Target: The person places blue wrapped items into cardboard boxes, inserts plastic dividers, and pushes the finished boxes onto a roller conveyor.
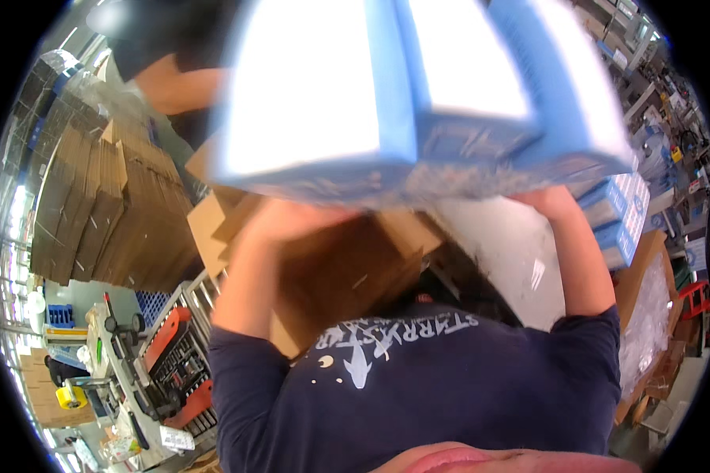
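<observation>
A row of three blue-and-white boxes (pixel 457 55) fills the upper middle, raised close before me and blurred by motion. My left hand (pixel 300 219) grips the row from below at its near left part. Under the right end, my right hand (pixel 546 199) does the same; the boxes hide most fingers of both hands. Below the boxes and partly behind my left forearm stands an open brown carton (pixel 347 264), its flaps folded outward. What I can see of its inside is bare cardboard.
A co-worker's arm (pixel 185 88) reaches in at the upper left. Flattened cartons (pixel 126 213) stand stacked at left, above a metal frame with orange parts (pixel 170 339). More blue-and-white boxes (pixel 619 217) lie right of a white tabletop (pixel 493 236), near a plastic-lined carton (pixel 647 323).
</observation>
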The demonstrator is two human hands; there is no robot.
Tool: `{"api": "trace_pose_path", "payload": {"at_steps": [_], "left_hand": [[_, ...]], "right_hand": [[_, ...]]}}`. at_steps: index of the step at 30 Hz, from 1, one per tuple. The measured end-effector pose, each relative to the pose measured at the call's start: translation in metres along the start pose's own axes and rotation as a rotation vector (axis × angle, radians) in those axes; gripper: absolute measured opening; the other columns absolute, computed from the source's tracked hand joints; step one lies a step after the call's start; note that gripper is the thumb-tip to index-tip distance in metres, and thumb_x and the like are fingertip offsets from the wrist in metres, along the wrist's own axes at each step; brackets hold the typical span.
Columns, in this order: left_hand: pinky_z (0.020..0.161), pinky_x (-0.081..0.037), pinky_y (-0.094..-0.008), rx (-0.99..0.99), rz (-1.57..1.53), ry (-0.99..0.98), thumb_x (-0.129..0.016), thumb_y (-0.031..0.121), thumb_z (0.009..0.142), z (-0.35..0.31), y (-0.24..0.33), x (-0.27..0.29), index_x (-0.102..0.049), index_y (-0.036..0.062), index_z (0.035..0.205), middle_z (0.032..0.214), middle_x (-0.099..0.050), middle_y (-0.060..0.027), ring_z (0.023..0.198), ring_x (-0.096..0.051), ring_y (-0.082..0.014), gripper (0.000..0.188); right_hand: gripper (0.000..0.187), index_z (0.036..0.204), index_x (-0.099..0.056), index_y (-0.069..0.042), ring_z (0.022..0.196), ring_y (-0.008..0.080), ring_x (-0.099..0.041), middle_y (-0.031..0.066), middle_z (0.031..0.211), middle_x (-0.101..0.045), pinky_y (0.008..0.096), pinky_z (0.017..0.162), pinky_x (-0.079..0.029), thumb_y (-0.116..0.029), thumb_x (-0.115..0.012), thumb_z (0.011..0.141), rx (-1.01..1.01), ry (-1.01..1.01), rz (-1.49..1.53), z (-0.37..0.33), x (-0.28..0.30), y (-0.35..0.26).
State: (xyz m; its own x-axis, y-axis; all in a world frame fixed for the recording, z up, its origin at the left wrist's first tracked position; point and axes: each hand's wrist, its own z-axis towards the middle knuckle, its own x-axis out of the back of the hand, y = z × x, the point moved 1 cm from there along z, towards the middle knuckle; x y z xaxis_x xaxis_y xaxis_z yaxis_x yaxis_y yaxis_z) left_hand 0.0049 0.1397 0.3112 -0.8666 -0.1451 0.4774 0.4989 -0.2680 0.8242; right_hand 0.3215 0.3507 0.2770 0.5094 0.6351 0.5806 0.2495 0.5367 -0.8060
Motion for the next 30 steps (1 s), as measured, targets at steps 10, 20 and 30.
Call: {"api": "trace_pose_path", "payload": {"at_steps": [10,20,30], "left_hand": [[0.085,-0.046,-0.0344,0.953,0.136,-0.486,-0.067,0.043,0.076,-0.139,-0.081,0.102,-0.055,0.0009,0.118,0.11,-0.061,-0.0087,0.1,-0.056,-0.0188,0.061],[0.097,-0.038,-0.0405,0.488,0.842,-0.178,-0.056,0.031,0.083,-0.171,-0.175,-0.077,-0.037,0.0102,0.135,0.133,-0.043,-0.0194,0.116,-0.046,-0.0377,0.059],[0.095,-0.027,-0.0673,0.95,1.128,-0.68,-0.073,0.041,0.066,-0.171,-0.158,-0.122,-0.004,0.0055,0.143,0.149,0.004,-0.0165,0.137,-0.004,-0.033,0.109]], "right_hand": [[0.066,0.133,-0.041,-0.005,0.089,0.0174,-0.06,0.0098,0.113,-0.06,0.0277,0.075,-0.05,-0.008,-0.069,0.073,-0.076,-0.705,0.23,-0.036,-0.107,-0.073],[0.044,0.124,-0.052,-0.005,0.09,0.0131,-0.057,0.0083,0.104,-0.063,0.0265,0.079,-0.045,-0.016,-0.061,0.083,-0.641,0.358,0.015,-0.169,0.071,0.077],[0.071,0.131,-0.041,-0.004,0.114,0.0342,-0.05,0.0256,0.12,-0.053,0.04,0.094,-0.04,-0.045,-0.061,0.077,-1.42,0.803,0.146,-0.577,0.156,0.337]]}}
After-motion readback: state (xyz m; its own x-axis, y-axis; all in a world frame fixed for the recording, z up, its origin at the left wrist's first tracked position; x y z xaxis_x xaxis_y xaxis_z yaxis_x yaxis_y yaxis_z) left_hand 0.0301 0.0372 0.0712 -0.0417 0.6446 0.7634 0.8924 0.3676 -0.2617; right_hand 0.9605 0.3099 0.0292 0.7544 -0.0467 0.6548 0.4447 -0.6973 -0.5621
